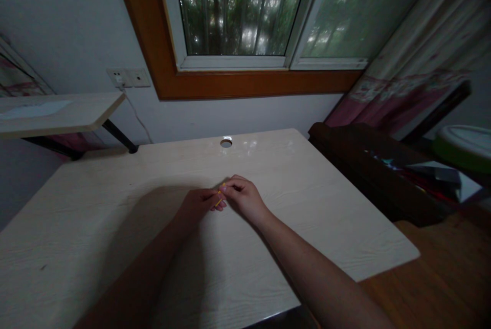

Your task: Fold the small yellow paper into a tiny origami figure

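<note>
My left hand and my right hand meet over the middle of a pale wooden desk. Both have their fingers curled and pinched together around a small yellow thing, thin and short, held between the fingertips of the two hands. What the yellow thing is I cannot make out in the dim light. Both forearms reach in from the bottom edge.
A round cable hole sits near the desk's far edge. A smaller raised shelf stands at the left, under wall sockets. A window is ahead. Dark furniture and a curtain are on the right.
</note>
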{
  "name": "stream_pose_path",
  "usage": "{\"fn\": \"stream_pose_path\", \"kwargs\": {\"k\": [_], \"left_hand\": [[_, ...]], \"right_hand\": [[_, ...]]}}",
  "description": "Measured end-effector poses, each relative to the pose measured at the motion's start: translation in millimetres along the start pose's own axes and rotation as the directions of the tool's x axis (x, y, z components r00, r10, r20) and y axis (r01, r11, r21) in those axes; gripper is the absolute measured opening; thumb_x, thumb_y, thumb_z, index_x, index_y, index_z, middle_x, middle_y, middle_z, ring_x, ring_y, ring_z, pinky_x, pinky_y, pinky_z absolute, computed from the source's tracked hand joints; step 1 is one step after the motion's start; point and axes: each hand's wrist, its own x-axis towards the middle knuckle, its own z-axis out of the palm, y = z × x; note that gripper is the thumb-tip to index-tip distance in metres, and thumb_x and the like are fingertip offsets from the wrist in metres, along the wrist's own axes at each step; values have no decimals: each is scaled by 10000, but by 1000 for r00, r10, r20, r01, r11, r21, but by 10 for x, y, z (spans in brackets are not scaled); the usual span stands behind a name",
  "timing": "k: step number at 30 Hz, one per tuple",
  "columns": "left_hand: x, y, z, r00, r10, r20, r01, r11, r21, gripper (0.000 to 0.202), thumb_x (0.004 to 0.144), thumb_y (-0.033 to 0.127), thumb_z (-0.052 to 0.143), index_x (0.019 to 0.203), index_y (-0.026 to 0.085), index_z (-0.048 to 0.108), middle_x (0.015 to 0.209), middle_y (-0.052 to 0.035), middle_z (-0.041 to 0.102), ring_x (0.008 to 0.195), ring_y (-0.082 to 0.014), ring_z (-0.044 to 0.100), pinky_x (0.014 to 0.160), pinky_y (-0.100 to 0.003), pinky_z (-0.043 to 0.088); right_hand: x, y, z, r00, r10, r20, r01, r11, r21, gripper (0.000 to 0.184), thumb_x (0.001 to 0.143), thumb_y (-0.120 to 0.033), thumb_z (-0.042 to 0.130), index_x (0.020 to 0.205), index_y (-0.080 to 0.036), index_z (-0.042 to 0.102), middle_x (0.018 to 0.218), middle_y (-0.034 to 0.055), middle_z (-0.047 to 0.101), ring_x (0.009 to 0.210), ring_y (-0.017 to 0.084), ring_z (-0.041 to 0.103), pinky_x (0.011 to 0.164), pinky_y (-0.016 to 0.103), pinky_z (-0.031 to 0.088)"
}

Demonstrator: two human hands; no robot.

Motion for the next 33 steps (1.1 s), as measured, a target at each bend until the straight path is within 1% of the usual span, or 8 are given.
{"fn": "stream_pose_path", "kwargs": {"k": [7,10,14,20,25,29,31,33], "left_hand": [[-11,74,-8,1000,11,20,-11,1000,3,296,818,404,575,765,160,735,752,-49,750,709,-174,683,697,-270,524],[-12,81,-11,1000,1,17,-1,1000,17,308,813,417,580,743,162,738,749,-51,751,717,-180,685,704,-277,525],[-6,52,-16,999,-28,23,28,999,-18,315,821,417,580,758,159,748,753,-53,756,717,-180,690,701,-274,521],[-2,16,-21,999,-45,25,47,996,-75,319,802,428,603,813,152,761,775,-64,767,723,-192,699,699,-287,520],[1,-18,-14,998,-58,7,59,994,-88,333,792,449,629,798,143,761,775,-78,768,704,-188,695,677,-277,511],[7,-71,-29,999,-38,5,39,991,-125,314,815,420,600,825,148,757,791,-69,768,713,-184,697,683,-277,512],[9,-84,-38,1000,-24,18,26,992,-127,302,825,395,584,812,145,755,773,-63,764,716,-185,697,691,-280,513],[10,-84,-41,1000,-16,21,19,992,-125,293,828,378,580,807,143,753,759,-60,761,719,-185,697,693,-280,512]], "right_hand": [[7,-32,-16,1000,-11,-12,10,1000,-22,183,793,-379,716,747,-205,747,745,28,608,700,162,588,671,309,459],[2,-74,-10,1000,7,9,-8,1000,18,195,785,-385,721,733,-199,746,742,27,605,678,158,592,650,306,461],[-9,-87,1,1000,4,7,-5,999,42,195,786,-385,722,725,-200,742,734,25,595,671,159,586,646,306,457],[-1,-48,-18,999,-13,34,11,999,37,270,852,-423,637,730,-203,737,739,34,592,709,169,573,696,314,459],[22,-44,-42,1000,16,16,-17,999,48,283,879,-428,593,822,-196,744,748,24,587,713,156,567,712,300,456],[5,-91,-4,999,44,26,-45,997,64,212,815,-406,681,795,-200,729,814,28,616,752,159,593,726,305,470],[-9,-110,22,997,53,55,-59,990,126,194,773,-391,726,763,-198,709,785,14,599,678,145,588,662,298,472],[-16,-110,32,998,46,52,-52,990,131,187,756,-375,742,730,-194,706,778,9,583,646,135,581,625,289,466]]}}
